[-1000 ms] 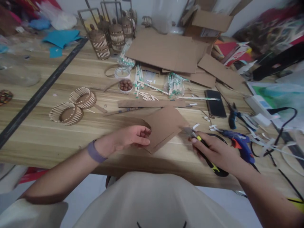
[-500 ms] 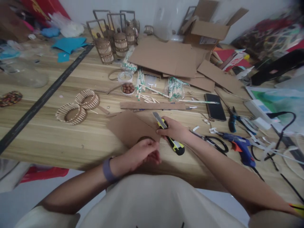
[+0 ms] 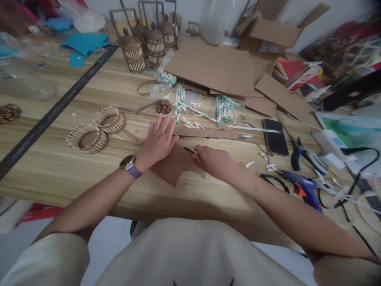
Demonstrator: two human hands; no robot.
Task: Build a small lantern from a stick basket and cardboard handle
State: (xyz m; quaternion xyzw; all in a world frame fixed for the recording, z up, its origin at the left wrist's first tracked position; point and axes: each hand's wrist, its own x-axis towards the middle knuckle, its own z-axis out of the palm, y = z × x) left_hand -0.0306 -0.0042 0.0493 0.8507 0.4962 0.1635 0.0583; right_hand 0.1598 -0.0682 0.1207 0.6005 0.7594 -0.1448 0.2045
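My left hand (image 3: 159,139) lies with fingers spread over the upper left part of a brown cardboard piece (image 3: 171,171) with a curved cut-out edge. Its fingertips come close to a small tub of round brown balls (image 3: 163,106). In my right hand (image 3: 216,161) is a utility knife (image 3: 191,151), its tip pointing left over the cardboard; most of its body is hidden by the fingers. Whether the blade touches the cardboard I cannot tell. Beyond both hands lies a long cardboard strip (image 3: 208,132). To the left stand two round stick-walled rings (image 3: 87,139).
A glue gun (image 3: 306,188), pliers (image 3: 296,155), a partly hidden pair of scissors (image 3: 276,182) and a phone (image 3: 275,137) lie to the right. Cardboard sheets (image 3: 214,67) and several lantern-like pieces (image 3: 133,53) are at the back. A dark metal strip (image 3: 59,109) crosses the left side.
My left hand has moved from the near edge up and left, opening flat on the cardboard. The knife in my right hand has turned lower over the sheet. The view has shifted slightly.
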